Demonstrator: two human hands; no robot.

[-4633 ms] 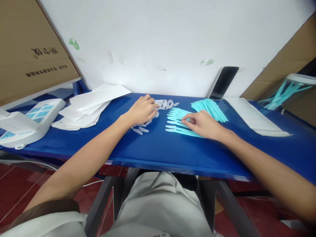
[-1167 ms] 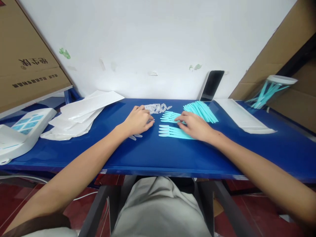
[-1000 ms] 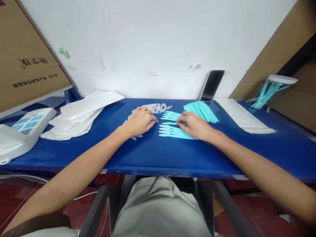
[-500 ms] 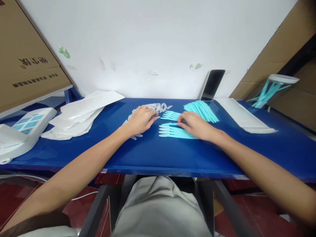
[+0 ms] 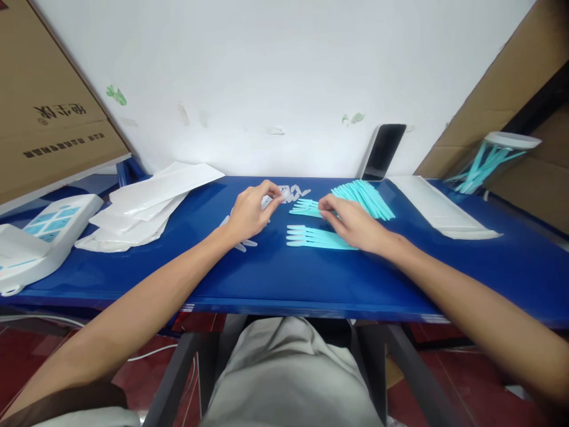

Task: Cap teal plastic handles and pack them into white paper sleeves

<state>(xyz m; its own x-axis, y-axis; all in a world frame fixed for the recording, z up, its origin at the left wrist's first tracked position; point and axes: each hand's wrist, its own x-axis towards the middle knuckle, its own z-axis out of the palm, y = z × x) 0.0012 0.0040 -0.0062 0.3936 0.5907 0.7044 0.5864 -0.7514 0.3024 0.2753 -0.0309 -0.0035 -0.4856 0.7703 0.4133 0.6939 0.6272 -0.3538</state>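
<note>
Left hand [image 5: 249, 212] is raised just off the blue bench [image 5: 275, 279]; its fingers [image 5: 274, 194] are narrow, thumb and forefinger pinched on a small clear cap [image 5: 267, 202]; just beyond the tips lies the pile of clear caps [image 5: 294, 191], and a few loose ones lie under the wrist. Right hand [image 5: 353, 224] lies palm down on the bench; its fingers [image 5: 324, 205] are curled with the tips on the near end of a teal stick [image 5: 306, 207] in the upper row; cannot tell whether they grip it or only press on it. Lower row of teal sticks [image 5: 313, 237] lies flat, side by side, just in front of the right hand and partly under it; the two hands are near each other but apart. Loose heap of teal sticks [image 5: 367, 198] sits just behind the right hand. Phone [image 5: 383, 152] leans against the wall; white bags [image 5: 146, 201] are stacked at the left; a white tray [image 5: 442, 209] is at the right; a clear jar [image 5: 491, 160] holding teal sticks is at the far right; a cardboard box [image 5: 48, 101] and a white device [image 5: 38, 234] are at the far left.
</note>
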